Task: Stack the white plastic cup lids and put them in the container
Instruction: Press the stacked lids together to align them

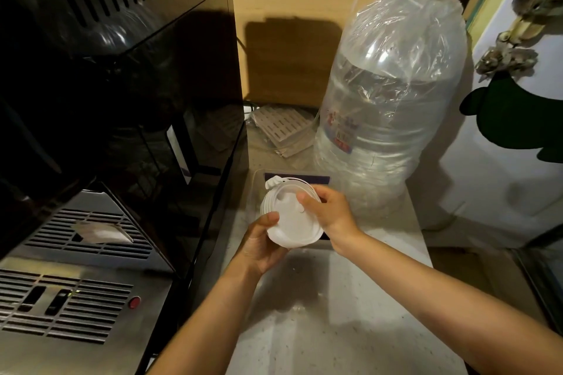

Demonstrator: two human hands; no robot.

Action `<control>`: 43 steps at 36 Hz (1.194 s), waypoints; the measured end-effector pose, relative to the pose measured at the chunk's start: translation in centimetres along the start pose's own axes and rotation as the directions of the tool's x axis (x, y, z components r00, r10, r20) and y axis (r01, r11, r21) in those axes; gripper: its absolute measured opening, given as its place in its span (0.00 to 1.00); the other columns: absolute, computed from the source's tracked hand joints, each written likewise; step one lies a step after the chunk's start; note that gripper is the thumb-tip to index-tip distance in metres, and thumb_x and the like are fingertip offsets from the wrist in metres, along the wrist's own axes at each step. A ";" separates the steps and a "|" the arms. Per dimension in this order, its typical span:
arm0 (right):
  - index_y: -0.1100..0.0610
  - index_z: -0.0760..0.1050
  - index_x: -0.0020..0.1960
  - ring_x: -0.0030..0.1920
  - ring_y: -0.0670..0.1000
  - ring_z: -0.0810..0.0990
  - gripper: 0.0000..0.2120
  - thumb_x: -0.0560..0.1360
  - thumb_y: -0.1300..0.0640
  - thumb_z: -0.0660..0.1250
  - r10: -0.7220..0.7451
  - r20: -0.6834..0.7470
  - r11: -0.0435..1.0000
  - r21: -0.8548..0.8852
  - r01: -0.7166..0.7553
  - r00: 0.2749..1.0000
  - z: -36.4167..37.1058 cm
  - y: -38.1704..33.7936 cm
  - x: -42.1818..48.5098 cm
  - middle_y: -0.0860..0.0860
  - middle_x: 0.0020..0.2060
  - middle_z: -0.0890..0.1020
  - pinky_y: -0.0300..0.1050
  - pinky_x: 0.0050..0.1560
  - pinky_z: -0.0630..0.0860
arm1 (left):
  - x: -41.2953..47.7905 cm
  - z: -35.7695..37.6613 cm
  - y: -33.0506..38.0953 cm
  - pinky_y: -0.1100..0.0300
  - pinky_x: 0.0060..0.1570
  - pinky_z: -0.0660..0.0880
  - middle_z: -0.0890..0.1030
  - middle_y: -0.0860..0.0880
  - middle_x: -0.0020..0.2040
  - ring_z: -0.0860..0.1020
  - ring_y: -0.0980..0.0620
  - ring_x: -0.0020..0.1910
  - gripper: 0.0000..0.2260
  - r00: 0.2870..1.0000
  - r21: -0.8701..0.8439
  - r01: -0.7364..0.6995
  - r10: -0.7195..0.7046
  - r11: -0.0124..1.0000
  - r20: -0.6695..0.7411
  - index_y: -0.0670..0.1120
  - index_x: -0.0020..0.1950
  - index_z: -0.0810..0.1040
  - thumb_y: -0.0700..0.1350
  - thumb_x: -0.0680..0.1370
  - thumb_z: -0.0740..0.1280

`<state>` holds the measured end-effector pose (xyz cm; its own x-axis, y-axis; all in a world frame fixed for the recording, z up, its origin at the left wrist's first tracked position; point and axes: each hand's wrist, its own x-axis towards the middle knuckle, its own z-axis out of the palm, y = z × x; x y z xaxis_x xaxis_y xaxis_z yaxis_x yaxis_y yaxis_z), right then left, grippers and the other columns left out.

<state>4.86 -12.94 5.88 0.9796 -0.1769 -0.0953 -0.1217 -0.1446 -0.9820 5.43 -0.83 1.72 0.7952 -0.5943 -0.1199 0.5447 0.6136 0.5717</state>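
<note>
A stack of white plastic cup lids (291, 222) is held in the air between both hands, tilted with its flat top facing me. My left hand (259, 248) cups the stack from below and the left, thumb on its edge. My right hand (330, 210) grips the right rim, thumb pressing on the top lid. One lid's sip tab sticks out at the upper left of the stack. Right behind and under the stack sits a clear plastic container (259, 179) with a dark label; most of it is hidden by the lids and hands.
A large water jug (390, 106) wrapped in clear plastic stands at the right back. A black and steel machine (115, 119) fills the left side. A slotted grey tray in plastic (281, 128) lies at the back. The speckled white counter (335, 313) runs below my arms.
</note>
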 end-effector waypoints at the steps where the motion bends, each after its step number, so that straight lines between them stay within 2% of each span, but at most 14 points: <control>1: 0.56 0.77 0.45 0.46 0.54 0.77 0.02 0.74 0.59 0.66 0.004 0.022 1.000 0.012 -0.004 1.000 -0.1 0.1 0.0 0.52 0.41 0.79 0.48 0.46 0.75 | 0.0 0.0 0.0 0.55 0.37 0.82 0.83 0.45 0.42 0.81 0.46 0.42 0.40 1.000 0.002 0.004 -0.004 1.000 -0.001 0.49 0.53 0.74 0.50 0.44 0.82; 6: 0.55 0.75 0.49 0.45 0.52 0.77 0.04 0.74 0.58 0.66 0.035 0.140 0.995 0.086 -0.047 0.989 -0.9 0.3 0.2 0.50 0.42 0.79 0.41 0.41 0.74 | -0.1 0.4 0.0 0.56 0.37 0.82 0.82 0.45 0.43 0.80 0.47 0.43 0.38 1.000 0.022 0.014 -0.014 1.000 0.008 0.48 0.52 0.75 0.49 0.43 0.82; 11: 0.52 0.75 0.46 0.43 0.50 0.77 0.02 0.74 0.58 0.66 0.038 0.244 0.985 0.155 -0.078 0.969 -1.8 0.2 0.5 0.50 0.42 0.79 0.44 0.44 0.76 | 0.0 1.3 0.2 0.56 0.39 0.80 0.81 0.45 0.44 0.80 0.47 0.44 0.37 0.998 0.068 0.016 -0.020 0.998 0.066 0.48 0.52 0.75 0.49 0.45 0.82; 13: 0.52 0.75 0.47 0.44 0.51 0.78 0.03 0.73 0.58 0.66 0.037 0.247 0.983 0.165 -0.080 0.968 -2.1 0.4 0.7 0.51 0.43 0.80 0.45 0.45 0.76 | 0.0 1.7 0.3 0.56 0.39 0.81 0.80 0.45 0.45 0.78 0.47 0.46 0.37 0.996 0.100 0.021 -0.030 0.995 0.082 0.48 0.53 0.75 0.49 0.46 0.82; 16: 0.51 0.75 0.48 0.43 0.48 0.79 0.05 0.72 0.58 0.67 0.027 0.239 0.980 0.185 -0.072 0.971 -2.3 0.4 1.0 0.49 0.43 0.80 0.39 0.41 0.78 | 0.1 2.3 0.6 0.57 0.39 0.80 0.81 0.46 0.44 0.79 0.49 0.45 0.34 0.997 0.182 0.011 -0.024 0.983 0.071 0.48 0.51 0.77 0.51 0.47 0.81; 19: 0.48 0.72 0.46 0.38 0.42 0.79 0.09 0.71 0.59 0.69 0.012 0.174 0.989 0.146 -0.038 0.985 -2.5 0.0 1.6 0.47 0.41 0.79 0.32 0.35 0.76 | 0.3 2.9 1.2 0.59 0.41 0.80 0.78 0.45 0.48 0.77 0.49 0.48 0.41 1.000 0.366 -0.012 0.013 0.930 -0.001 0.46 0.57 0.73 0.55 0.47 0.80; 22: 0.51 0.68 0.40 0.37 0.45 0.73 0.13 0.67 0.61 0.73 -0.035 0.100 0.999 0.011 0.034 0.994 -2.6 -0.7 2.5 0.48 0.37 0.74 0.31 0.35 0.71 | 0.8 3.3 2.0 0.60 0.43 0.79 0.75 0.44 0.53 0.76 0.49 0.52 0.47 0.993 0.561 -0.060 0.106 0.826 -0.050 0.43 0.68 0.63 0.51 0.52 0.75; 25: 0.54 0.68 0.35 0.33 0.45 0.69 0.14 0.66 0.65 0.72 -0.122 0.070 0.990 -0.063 0.126 0.990 -2.9 -1.4 3.1 0.48 0.32 0.72 0.30 0.34 0.69 | 1.5 3.5 2.5 0.61 0.47 0.77 0.73 0.47 0.56 0.75 0.51 0.55 0.42 0.984 0.697 -0.100 0.174 0.711 -0.036 0.49 0.67 0.59 0.49 0.55 0.72; 28: 0.62 0.76 0.42 0.34 0.42 0.73 0.05 0.68 0.66 0.71 -0.146 0.117 0.984 -0.088 0.157 0.982 -3.2 -2.1 3.5 0.47 0.32 0.75 0.24 0.33 0.70 | 2.2 3.6 2.9 0.68 0.44 0.76 0.70 0.52 0.58 0.73 0.55 0.56 0.38 0.979 0.809 -0.138 0.201 0.571 0.025 0.55 0.65 0.57 0.44 0.61 0.73; 30: 0.63 0.77 0.45 0.35 0.42 0.75 0.05 0.70 0.65 0.69 -0.125 0.151 0.988 -0.075 0.138 0.981 -3.4 -2.4 3.6 0.47 0.33 0.77 0.25 0.33 0.71 | 2.6 3.6 3.1 0.69 0.43 0.76 0.68 0.54 0.59 0.72 0.54 0.57 0.38 0.974 0.864 -0.155 0.222 0.478 0.051 0.59 0.65 0.56 0.44 0.62 0.73; 34: 0.60 0.77 0.46 0.37 0.47 0.79 0.09 0.72 0.70 0.63 -0.017 0.261 0.995 0.097 -0.009 0.965 -3.8 -2.5 3.6 0.51 0.36 0.80 0.35 0.36 0.77 | 3.5 3.9 3.5 0.54 0.54 0.75 0.64 0.49 0.65 0.68 0.47 0.63 0.40 0.951 0.953 -0.127 0.305 0.275 0.039 0.62 0.63 0.57 0.44 0.61 0.77; 38: 0.64 0.73 0.54 0.34 0.49 0.80 0.20 0.69 0.75 0.51 0.059 0.459 0.884 0.389 -0.260 0.886 -4.7 -2.4 3.6 0.57 0.39 0.78 0.38 0.32 0.77 | 4.2 4.3 3.8 0.57 0.54 0.70 0.59 0.55 0.62 0.65 0.51 0.61 0.43 0.927 0.988 -0.125 0.365 0.091 0.084 0.59 0.68 0.58 0.43 0.60 0.78; 41: 0.64 0.70 0.60 0.47 0.55 0.78 0.24 0.65 0.71 0.51 0.020 0.556 0.786 0.505 -0.357 0.831 -5.4 -2.2 3.7 0.60 0.47 0.77 0.47 0.49 0.75 | 4.6 4.4 3.8 0.58 0.58 0.68 0.59 0.53 0.63 0.66 0.50 0.62 0.46 0.918 0.991 -0.121 0.373 -0.057 0.133 0.57 0.70 0.57 0.44 0.59 0.78; 43: 0.62 0.71 0.61 0.52 0.56 0.77 0.26 0.64 0.68 0.54 -0.031 0.605 0.737 0.551 -0.390 0.796 -5.5 -2.1 3.6 0.59 0.50 0.78 0.49 0.56 0.73 | 4.9 4.4 3.9 0.54 0.59 0.69 0.58 0.48 0.67 0.65 0.47 0.64 0.47 0.921 0.980 -0.095 0.357 -0.176 0.153 0.57 0.72 0.54 0.46 0.59 0.77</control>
<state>7.81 -18.64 8.48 0.8799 0.4528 -0.1441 -0.3841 0.4991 -0.7768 10.28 -3.64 6.90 0.8865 -0.4081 0.2181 -0.4320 -0.5608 0.7064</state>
